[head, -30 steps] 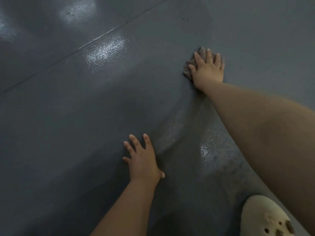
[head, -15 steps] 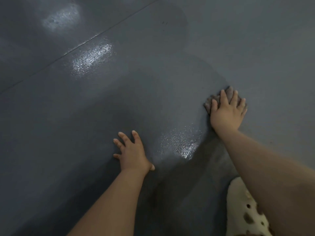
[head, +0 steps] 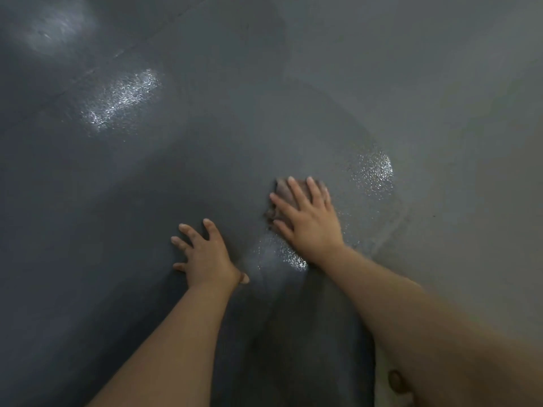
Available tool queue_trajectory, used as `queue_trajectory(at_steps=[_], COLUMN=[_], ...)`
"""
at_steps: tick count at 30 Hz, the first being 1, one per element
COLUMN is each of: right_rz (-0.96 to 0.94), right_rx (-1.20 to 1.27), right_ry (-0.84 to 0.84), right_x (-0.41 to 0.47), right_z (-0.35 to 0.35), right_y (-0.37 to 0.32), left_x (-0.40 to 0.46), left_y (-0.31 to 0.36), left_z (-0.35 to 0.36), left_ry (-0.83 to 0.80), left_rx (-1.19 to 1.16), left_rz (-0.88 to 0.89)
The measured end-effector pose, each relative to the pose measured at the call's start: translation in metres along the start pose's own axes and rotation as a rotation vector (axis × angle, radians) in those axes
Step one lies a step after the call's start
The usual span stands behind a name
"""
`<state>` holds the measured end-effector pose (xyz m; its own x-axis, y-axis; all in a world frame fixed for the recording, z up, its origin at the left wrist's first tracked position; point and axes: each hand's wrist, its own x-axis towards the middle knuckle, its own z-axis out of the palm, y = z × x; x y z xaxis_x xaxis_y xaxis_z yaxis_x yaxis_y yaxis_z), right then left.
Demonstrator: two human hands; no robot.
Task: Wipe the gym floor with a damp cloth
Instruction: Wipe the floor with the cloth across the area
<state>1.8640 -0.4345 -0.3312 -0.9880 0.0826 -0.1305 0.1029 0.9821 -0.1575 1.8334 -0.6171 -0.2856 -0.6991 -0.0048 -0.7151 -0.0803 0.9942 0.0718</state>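
My right hand (head: 308, 220) lies flat with spread fingers on a small greyish-brown damp cloth (head: 283, 189), pressing it onto the dark grey gym floor (head: 440, 98). Only the cloth's far and left edges show past my fingers. My left hand (head: 205, 255) rests palm-down on the floor with fingers apart, just left of and nearer than the right hand, holding nothing. The floor to the left and around my hands looks darker and wet, with glistening patches; the floor to the right is lighter and dull.
A cream clog-style shoe (head: 388, 380) peeks out under my right forearm at the bottom right. A thin seam line (head: 117, 54) crosses the floor at the upper left. Bright light reflections sit on the wet floor at the upper left.
My right hand has dragged the cloth from far out on the right back toward me and leftward, close to my left hand, leaving a wet arc. The left hand stays planted.
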Motion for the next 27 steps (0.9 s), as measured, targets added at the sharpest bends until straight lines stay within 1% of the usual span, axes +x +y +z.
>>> queue_trajectory(at_steps=[1,2,6,9,11,12,13,16,18,20,21,22,23,25,26,27], right_rz=[0.027,0.112,0.654,0.984,1.139,1.151,1.106,0.871,0.707,0.531,0.514,0.577,0.716,1.048,1.155,1.206], right_rx=[0.0,0.018,0.097,0.167,0.218,0.222,0.215,0.122,0.082,0.032,0.032,0.06,0.11,0.217,0.245,0.255], right_ry=[0.015,0.031,0.071,0.096,0.087,0.078,0.066,0.028,0.035,0.12,0.149,0.141,0.131,0.166,0.193,0.206], right_x=[0.005,0.008,-0.005,-0.028,-0.042,-0.049,-0.055,-0.064,-0.059,-0.05,-0.043,-0.038,-0.033,-0.027,-0.025,-0.023], right_z=[-0.003,-0.007,-0.013,-0.012,-0.005,-0.002,0.001,0.009,0.009,0.009,0.004,-0.001,-0.006,-0.01,-0.011,-0.011], right_y=[0.017,0.033,0.075,0.069,0.04,0.02,0.001,-0.03,-0.012,0.022,0.038,0.052,0.061,0.061,0.056,0.05], left_x=[0.0,0.0,0.0,0.0,0.0,0.0,0.0,0.0,0.0,-0.001,-0.002,-0.003,-0.004,-0.007,-0.008,-0.008], left_y=[0.0,-0.001,-0.001,0.0,0.001,0.001,0.001,0.0,0.0,-0.001,-0.001,-0.001,-0.001,-0.003,-0.003,-0.002], left_z=[0.0,0.001,0.001,0.0,0.0,0.0,0.0,0.0,-0.001,-0.001,-0.002,-0.003,-0.004,-0.007,-0.01,-0.014], left_ry=[0.002,0.006,0.017,0.021,0.024,0.026,0.027,0.034,0.032,0.031,0.031,0.027,0.018,0.006,0.009,0.017], left_rx=[-0.001,-0.001,0.009,0.01,0.009,0.01,0.012,0.009,0.003,-0.005,-0.003,0.002,0.007,0.001,-0.002,-0.002], left_rz=[0.002,0.005,0.015,0.019,0.017,0.016,0.014,0.013,0.016,0.011,0.009,0.009,0.011,0.0,-0.004,0.001])
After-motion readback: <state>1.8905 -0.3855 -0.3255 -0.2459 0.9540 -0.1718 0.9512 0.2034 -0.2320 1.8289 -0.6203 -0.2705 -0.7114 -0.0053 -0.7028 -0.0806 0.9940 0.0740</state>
